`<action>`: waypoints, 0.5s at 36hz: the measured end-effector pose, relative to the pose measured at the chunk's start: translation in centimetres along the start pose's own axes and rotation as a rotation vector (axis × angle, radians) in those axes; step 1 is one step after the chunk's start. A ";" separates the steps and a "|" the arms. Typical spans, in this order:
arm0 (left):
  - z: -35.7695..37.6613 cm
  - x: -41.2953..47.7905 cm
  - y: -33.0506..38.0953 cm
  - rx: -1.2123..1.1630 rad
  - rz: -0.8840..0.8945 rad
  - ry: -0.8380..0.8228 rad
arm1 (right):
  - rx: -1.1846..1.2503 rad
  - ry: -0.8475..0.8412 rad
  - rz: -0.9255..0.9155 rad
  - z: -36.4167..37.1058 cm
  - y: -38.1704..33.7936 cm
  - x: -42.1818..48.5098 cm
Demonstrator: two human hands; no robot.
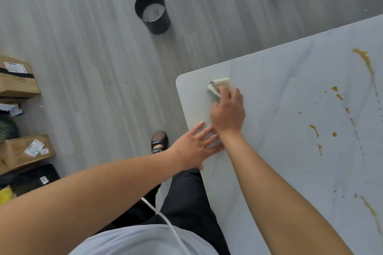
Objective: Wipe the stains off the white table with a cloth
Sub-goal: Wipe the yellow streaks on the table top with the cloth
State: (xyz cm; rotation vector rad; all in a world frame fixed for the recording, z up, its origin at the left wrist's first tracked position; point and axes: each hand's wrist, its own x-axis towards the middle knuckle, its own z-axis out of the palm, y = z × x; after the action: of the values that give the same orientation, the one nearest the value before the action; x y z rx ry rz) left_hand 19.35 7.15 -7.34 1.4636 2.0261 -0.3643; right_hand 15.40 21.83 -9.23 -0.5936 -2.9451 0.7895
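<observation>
A beige, grey-edged cloth (219, 86) is sitting near the rounded corner of the white table (279, 109).
The right hand (228, 114) is gripping it, hiding most of it; the left hand (194, 149) is lying flat, fingers spread; yellow-brown stains (364, 60) are running out of frame.

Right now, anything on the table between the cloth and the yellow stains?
Nothing visible. Only bare table lies between the cloth in the right hand and the stains. The left hand rests flat nearer the edge.
</observation>
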 end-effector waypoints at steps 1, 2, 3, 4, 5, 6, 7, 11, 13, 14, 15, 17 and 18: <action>-0.1 0.0 -0.1 0.002 0.006 0.003 | -0.005 -0.073 -0.117 0.1 -0.3 -0.5; -0.2 -0.1 -0.2 0.006 0.009 0.005 | -0.001 -0.144 -0.206 0.1 -0.5 -0.8; -0.3 -0.1 -0.3 0.006 0.008 0.005 | 0.012 -0.196 -0.250 0.1 -0.4 -0.7; -0.4 -0.1 -0.3 0.005 0.005 -0.001 | 0.041 -0.209 -0.230 -0.1 -0.2 -0.5; -0.4 -0.1 -0.3 0.000 0.003 -0.003 | 0.079 -0.177 -0.158 -0.1 0.0 -0.2; -0.3 -0.1 -0.2 -0.009 0.005 -0.007 | 0.110 -0.111 -0.051 -0.2 0.3 0.1; -0.2 -0.1 -0.1 -0.020 0.004 -0.008 | 0.137 -0.031 0.070 -0.3 0.6 0.4; -0.3 -0.2 0.2 -0.019 -0.007 -0.017 | 0.175 0.136 0.334 -0.1 -0.4 1.2; -0.4 -0.2 0.1 0.028 0.004 -0.036 | 0.130 0.090 0.264 0.4 -1.6 1.0; -0.4 -0.2 0.1 0.047 0.009 -0.032 | 0.112 0.051 0.208 0.7 -2.2 0.7; -0.5 -0.2 -0.1 0.072 0.020 -0.050 | 0.105 0.011 0.153 1.1 -2.8 0.5; -0.6 -0.4 -0.4 0.086 0.026 -0.088 | 0.104 -0.065 0.049 1.7 -3.9 0.0; -0.3 -0.3 -0.5 0.074 0.024 -0.050 | 0.106 -0.100 0.010 2.0 -4.5 -0.2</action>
State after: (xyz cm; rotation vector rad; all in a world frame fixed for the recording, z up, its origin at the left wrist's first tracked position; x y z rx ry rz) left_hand 18.88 6.89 -6.97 1.5070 1.9725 -0.4657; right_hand 13.72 17.26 -8.73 -0.5791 -2.9677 0.9975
